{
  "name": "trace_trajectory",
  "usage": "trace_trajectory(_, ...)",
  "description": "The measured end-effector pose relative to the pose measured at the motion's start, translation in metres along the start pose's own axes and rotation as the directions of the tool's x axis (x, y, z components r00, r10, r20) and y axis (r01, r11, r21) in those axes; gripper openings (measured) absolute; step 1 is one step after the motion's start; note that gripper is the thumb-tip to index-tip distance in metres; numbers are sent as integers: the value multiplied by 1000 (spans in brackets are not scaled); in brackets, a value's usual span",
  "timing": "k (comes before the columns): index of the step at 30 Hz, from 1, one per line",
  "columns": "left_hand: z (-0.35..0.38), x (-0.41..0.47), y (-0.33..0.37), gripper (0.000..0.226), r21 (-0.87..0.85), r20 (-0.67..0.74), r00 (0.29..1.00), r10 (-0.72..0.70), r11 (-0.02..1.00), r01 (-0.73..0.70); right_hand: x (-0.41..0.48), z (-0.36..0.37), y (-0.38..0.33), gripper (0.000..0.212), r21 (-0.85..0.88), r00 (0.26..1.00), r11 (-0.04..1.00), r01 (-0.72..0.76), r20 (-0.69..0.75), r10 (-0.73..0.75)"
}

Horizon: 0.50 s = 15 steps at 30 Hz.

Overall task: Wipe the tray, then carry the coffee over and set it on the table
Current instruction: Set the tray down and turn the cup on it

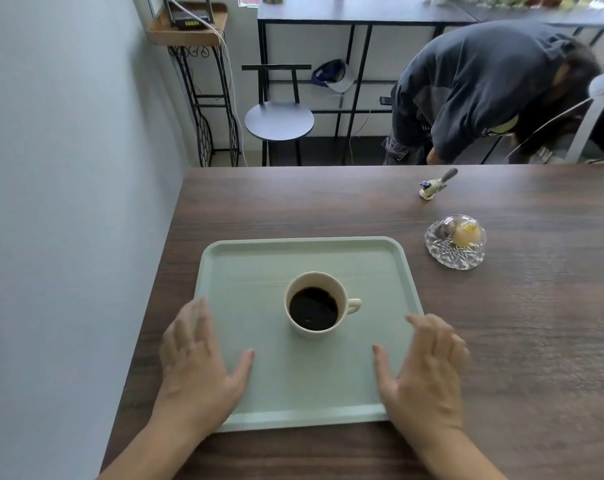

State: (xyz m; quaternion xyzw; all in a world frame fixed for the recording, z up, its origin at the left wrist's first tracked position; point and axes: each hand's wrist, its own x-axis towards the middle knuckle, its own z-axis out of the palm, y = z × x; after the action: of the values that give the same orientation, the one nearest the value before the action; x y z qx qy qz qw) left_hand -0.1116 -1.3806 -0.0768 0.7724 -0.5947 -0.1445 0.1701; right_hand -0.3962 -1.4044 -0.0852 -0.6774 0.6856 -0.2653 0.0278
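Note:
A pale green tray [304,393] lies flat on the dark wooden table [518,341], near its front left part. A cream cup of black coffee [316,304] stands upright on the middle of the tray, handle pointing right. My left hand [198,362] hovers over the tray's left edge with fingers spread and the thumb over the tray. My right hand [427,368] is over the tray's right edge, fingers apart in the same way. Neither hand holds anything. Both look slightly blurred.
A cut-glass dish [454,242] with a yellowish item sits right of the tray. A small bird figurine [435,187] stands farther back. A grey wall [68,237] runs along the table's left side. Beyond the table a person [484,88] bends over, near a round stool [279,121].

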Motion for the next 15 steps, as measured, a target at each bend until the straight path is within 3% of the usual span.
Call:
trace_trajectory(1, -6, 2, 10, 90, -108, 58, 992, 113, 988, -107, -2, -1, -12, 53, 115, 997, 992, 43, 59, -50)
trace_trajectory(3, -16, 9, 34, 78, -372, 140, 954, 266, 907, -198, -5, 0, -36, 47, 338, 981, 940, -37, 194, -31)
trace_trajectory(6, -17, 25, 63, 72, -657, 172, 947, 271, 748, -95, -5, 7, -53, 46, 461, 973, 878, -127, 232, 19)
trace_trajectory(9, -11, 36, 77, 77, -730, 249, 924, 292, 683, -19, -1, 10, -57, 52, 514, 960, 852, -100, 275, -53)
trace_trajectory(15, -2, 36, 75, 74, -695, 248, 915, 318, 716, -61, 0, 15, -65, 82, 555, 949, 819, -147, 312, -41)
